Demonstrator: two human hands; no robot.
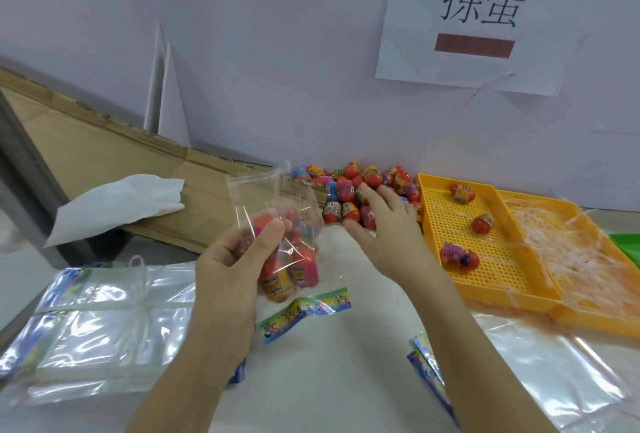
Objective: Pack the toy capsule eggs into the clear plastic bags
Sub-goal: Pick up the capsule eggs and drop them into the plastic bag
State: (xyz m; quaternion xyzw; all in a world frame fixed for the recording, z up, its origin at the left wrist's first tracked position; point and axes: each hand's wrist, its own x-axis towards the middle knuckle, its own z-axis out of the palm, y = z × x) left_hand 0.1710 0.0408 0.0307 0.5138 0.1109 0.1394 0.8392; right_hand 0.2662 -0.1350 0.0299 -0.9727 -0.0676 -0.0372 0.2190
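Observation:
My left hand (239, 259) grips a clear plastic bag (273, 204) upright above the table; several toy capsule eggs fill its lower half. A pile of red, pink and blue capsule eggs (349, 190) lies against the back wall. My right hand (384, 224) reaches into the near side of that pile, its fingers spread over the eggs; what lies under its palm is hidden. Three more eggs sit in the orange perforated tray (485, 273) to the right.
A bundle of empty clear bags (93, 325) lies at the left, more clear bags (540, 370) at the right. A printed paper strip (304, 311) lies between my arms. A second orange tray (595, 321) holds plastic strips. Flattened cardboard (114, 162) and white paper (124, 204) lie behind.

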